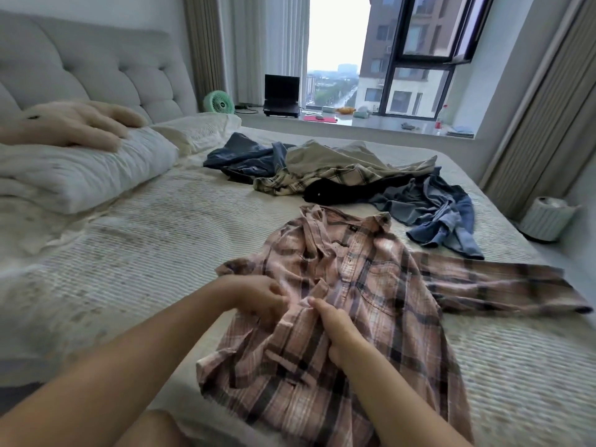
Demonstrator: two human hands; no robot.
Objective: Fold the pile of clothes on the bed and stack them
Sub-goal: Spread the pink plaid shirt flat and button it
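Head view: left hand (263, 293) and right hand (335, 324) pinch limp plaid shirt (348, 285) placket near bed (161, 240) front edge; grip hems

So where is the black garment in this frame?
In the head view the black garment lies mid-bed in the unfolded pile, under the beige plaid shirt, left of the denim shirt, beyond the pink plaid shirt's collar.

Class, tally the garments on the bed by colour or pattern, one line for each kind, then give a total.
Pink plaid shirt, held by both hands, left hand and right hand: 1
Beige plaid shirt: 1
Plain khaki garment: 1
Black garment: 1
Blue denim garments, far left and right: 2
Total: 6, as far as the heap shows.
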